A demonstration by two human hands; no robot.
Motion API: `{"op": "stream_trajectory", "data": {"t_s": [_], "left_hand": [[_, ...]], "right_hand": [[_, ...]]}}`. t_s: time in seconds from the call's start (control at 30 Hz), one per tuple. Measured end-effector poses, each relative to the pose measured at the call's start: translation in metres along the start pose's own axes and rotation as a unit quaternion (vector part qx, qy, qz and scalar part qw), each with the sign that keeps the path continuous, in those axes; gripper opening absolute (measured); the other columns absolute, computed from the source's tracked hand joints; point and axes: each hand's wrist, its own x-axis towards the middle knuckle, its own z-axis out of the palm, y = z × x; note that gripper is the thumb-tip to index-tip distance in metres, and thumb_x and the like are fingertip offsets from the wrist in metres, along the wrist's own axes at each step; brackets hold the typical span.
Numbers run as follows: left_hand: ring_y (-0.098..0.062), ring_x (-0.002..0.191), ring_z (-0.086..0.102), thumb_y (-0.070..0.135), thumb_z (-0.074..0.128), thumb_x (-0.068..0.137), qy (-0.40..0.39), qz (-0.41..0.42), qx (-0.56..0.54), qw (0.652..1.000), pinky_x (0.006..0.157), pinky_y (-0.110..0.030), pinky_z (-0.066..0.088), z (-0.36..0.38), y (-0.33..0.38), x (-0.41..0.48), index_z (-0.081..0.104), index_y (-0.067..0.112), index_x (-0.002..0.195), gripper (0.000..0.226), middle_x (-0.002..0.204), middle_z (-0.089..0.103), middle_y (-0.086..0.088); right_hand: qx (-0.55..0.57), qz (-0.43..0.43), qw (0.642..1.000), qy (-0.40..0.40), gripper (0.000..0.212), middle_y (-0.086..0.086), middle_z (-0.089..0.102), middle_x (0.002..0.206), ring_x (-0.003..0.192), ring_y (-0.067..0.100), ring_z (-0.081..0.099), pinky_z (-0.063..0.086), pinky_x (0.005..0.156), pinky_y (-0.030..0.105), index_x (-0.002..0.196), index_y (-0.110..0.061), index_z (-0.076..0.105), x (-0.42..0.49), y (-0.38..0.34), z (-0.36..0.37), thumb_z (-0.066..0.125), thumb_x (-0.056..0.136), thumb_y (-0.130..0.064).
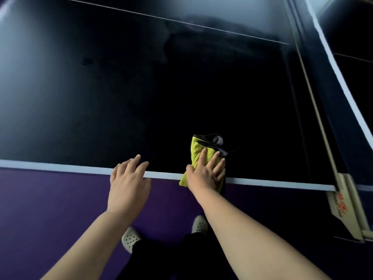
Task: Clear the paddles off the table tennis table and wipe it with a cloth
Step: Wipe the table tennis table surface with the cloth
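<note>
The dark table tennis table (141, 98) fills the upper view, its white edge line running along the near side. A folded yellow-green cloth with black trim (196, 151) lies on the table at that near edge. My right hand (205, 171) presses flat on the cloth, fingers straight and pointing away from me. My left hand (129, 178) rests on the table's edge to the left of the cloth, fingers relaxed and spread over the white line. No paddle is in view. A smeared streak shows on the far surface.
The net (331, 83) and its post clamp (347, 199) stand at the right end of this half. Purple floor (50, 209) lies below the table edge, with my white shoes (131, 238) on it.
</note>
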Motion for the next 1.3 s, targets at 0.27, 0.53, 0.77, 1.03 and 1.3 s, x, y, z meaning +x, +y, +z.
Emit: {"op": "stream_trajectory", "data": {"t_s": [0.27, 0.53, 0.77, 1.03, 1.3], "left_hand": [[-0.026, 0.134, 0.031, 0.021, 0.055, 0.088, 0.038, -0.055, 0.009, 0.998, 0.110, -0.038, 0.016, -0.079, -0.130, -0.017, 0.055, 0.017, 0.130, 0.042, 0.146, 0.041, -0.005], [-0.025, 0.137, 0.028, 0.019, 0.058, 0.088, 0.032, -0.059, -0.004, 0.998, 0.111, -0.038, 0.016, -0.106, -0.166, -0.010, 0.052, 0.018, 0.133, 0.046, 0.149, 0.036, -0.003], [-0.029, 0.124, 0.047, 0.016, 0.067, 0.077, -0.004, -0.021, 0.034, 0.999, 0.105, -0.045, 0.034, -0.111, -0.169, 0.028, 0.064, 0.015, 0.120, 0.042, 0.136, 0.052, -0.007], [-0.026, 0.127, 0.044, 0.029, 0.047, 0.078, -0.046, 0.050, 0.091, 0.994, 0.109, -0.042, 0.026, -0.146, -0.172, 0.098, 0.062, 0.018, 0.122, 0.048, 0.139, 0.050, -0.004], [-0.017, 0.140, 0.020, 0.029, 0.048, 0.093, -0.107, 0.083, 0.063, 0.989, 0.114, -0.032, 0.008, -0.155, -0.176, 0.144, 0.041, 0.027, 0.140, 0.048, 0.153, 0.025, 0.007]], "right_hand": [[-0.048, -0.071, 0.993, -0.087, 0.079, 0.015, -0.034, 0.155, 0.143, 0.038, -0.030, -0.014, 0.115, 0.053, 0.152, -0.028, -0.019, -0.040, -0.143, 0.029, 0.033, 0.098, -0.054], [-0.187, -0.126, 0.973, -0.048, 0.081, 0.012, -0.018, 0.161, 0.147, 0.037, -0.015, 0.000, 0.118, 0.050, 0.154, -0.032, -0.012, -0.037, -0.141, 0.016, 0.027, 0.094, -0.068], [-0.176, -0.124, 0.975, -0.053, 0.087, 0.019, -0.037, 0.151, 0.140, 0.039, -0.033, -0.015, 0.115, 0.053, 0.147, -0.024, -0.030, -0.020, -0.144, 0.030, 0.022, 0.093, -0.070], [-0.183, -0.124, 0.974, -0.047, 0.095, 0.017, -0.044, 0.141, 0.131, 0.034, -0.043, -0.026, 0.105, 0.050, 0.138, -0.023, -0.036, -0.017, -0.145, 0.028, -0.016, 0.059, -0.072], [-0.121, -0.099, 0.988, -0.022, 0.088, 0.027, 0.030, 0.151, 0.149, 0.038, -0.007, 0.002, 0.113, 0.051, 0.145, -0.018, 0.037, -0.005, -0.143, 0.041, 0.037, 0.073, -0.069]]}}
